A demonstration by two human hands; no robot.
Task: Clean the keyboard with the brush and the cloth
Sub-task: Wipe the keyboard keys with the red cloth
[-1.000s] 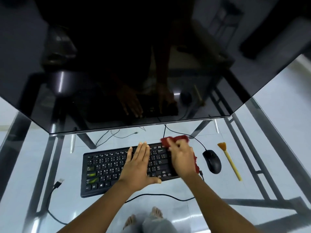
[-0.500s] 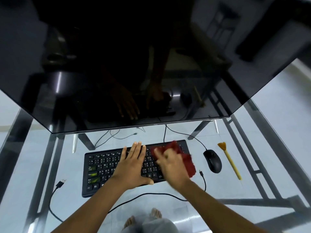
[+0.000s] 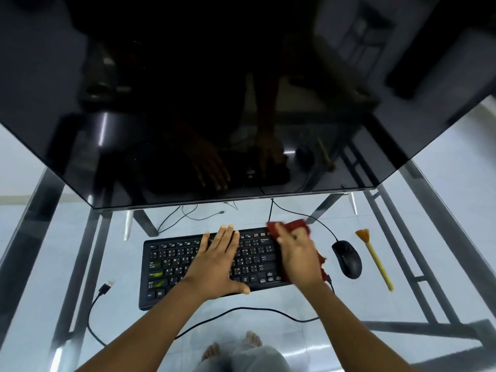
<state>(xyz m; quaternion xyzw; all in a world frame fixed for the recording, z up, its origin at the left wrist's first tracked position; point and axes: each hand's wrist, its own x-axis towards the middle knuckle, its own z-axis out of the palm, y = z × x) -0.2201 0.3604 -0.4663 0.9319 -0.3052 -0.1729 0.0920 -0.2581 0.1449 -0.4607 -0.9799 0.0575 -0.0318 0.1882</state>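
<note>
A black keyboard lies on the glass desk below the monitor. My left hand rests flat on its middle, fingers spread, pressing it down. My right hand is at the keyboard's right end, closed on a red cloth that sticks out past the fingers at the top right corner of the keys. More of the cloth shows under the wrist. The brush, with a yellow handle and orange bristles, lies on the desk to the right of the mouse, untouched.
A black mouse sits between the keyboard and the brush. A large dark monitor overhangs the desk. A loose USB cable trails at the left, another cable runs along the front. Metal frame bars show through the glass desk.
My right hand swept the red cloth left and down over the keys half a second ago, then back up to the keyboard's top right corner. My left hand stayed pressed on the keyboard.
</note>
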